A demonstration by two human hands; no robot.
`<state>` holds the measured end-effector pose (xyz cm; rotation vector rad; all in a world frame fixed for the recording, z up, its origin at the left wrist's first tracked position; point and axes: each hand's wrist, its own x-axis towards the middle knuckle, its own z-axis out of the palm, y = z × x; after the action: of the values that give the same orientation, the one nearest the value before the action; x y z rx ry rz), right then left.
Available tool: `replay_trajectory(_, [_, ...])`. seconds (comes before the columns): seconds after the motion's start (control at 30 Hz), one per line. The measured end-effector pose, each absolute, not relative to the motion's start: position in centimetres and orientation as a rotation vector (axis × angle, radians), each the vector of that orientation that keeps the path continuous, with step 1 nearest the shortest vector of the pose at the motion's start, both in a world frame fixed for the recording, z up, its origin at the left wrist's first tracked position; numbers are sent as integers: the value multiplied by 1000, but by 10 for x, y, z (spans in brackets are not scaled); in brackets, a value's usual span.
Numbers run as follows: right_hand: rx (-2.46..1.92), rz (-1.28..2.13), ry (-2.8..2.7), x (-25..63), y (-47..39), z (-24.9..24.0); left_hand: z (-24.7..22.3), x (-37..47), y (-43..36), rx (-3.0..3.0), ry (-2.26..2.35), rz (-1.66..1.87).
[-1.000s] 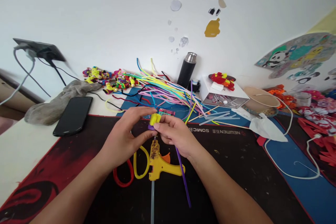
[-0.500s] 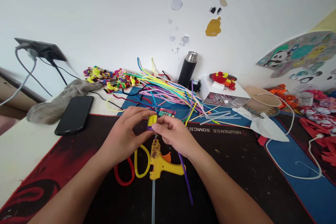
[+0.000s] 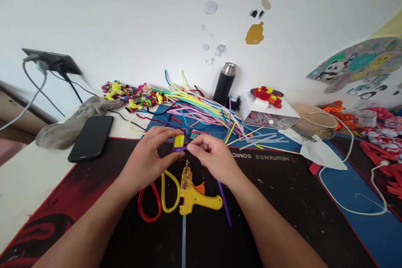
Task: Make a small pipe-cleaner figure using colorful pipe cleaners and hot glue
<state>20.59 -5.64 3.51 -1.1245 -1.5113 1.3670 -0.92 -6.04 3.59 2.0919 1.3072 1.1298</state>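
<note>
Between the thumb and fingers of my left hand (image 3: 152,155) is a small yellow bundle (image 3: 179,140) of pipe cleaner, held upright. A purple pipe cleaner (image 3: 180,149) wraps round its lower part. My right hand (image 3: 212,155) pinches the purple strand just right of the bundle, and its loose tail hangs below that hand. Under both hands lies a yellow glue gun (image 3: 188,194), nozzle pointing away from me, with a clear glue stick (image 3: 184,238) out of its back. Left of it rest a yellow loop (image 3: 170,209) and a red loop (image 3: 150,217).
Behind my hands spreads a pile of coloured pipe cleaners (image 3: 201,106), near a black thermos (image 3: 224,83) and a white box (image 3: 270,111). A phone (image 3: 91,138) lies at left by a grey cloth (image 3: 78,123). Clear glue sticks (image 3: 264,140) and a white cable (image 3: 354,211) are at right.
My right hand has drawn the purple strand rightward, away from the yellow bundle, and its hanging tail looks shorter. My left hand with the bundle has shifted slightly left.
</note>
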Motion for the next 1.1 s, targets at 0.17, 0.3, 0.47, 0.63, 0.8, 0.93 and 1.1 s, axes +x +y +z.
replay_trajectory(0.17, [-1079, 1434, -1428, 206, -55, 32, 34, -8, -61, 2085, 1310, 1118])
replay_trajectory(0.3, [-1056, 1471, -1388, 206, -55, 29, 35, -7, -62, 2069, 1323, 1121])
replay_trajectory(0.47, [-1022, 1547, -1337, 203, -57, 23, 37, -6, -62, 2062, 1353, 1173])
replay_trajectory(0.63, [-966, 1662, -1233, 195, -60, 21, 33, -5, -61, 2072, 1404, 1179])
replay_trajectory(0.8, [-931, 1694, -1221, 196, -60, 26, 31, -7, -60, 2047, 1412, 1177])
replay_trajectory(0.93, [-1006, 1600, -1357, 202, -59, 31, 31, -9, -59, 2022, 1430, 1157])
replay_trajectory(1.1, [-1121, 1285, -1600, 206, -58, 34, 31, -10, -58, 2029, 1434, 1149])
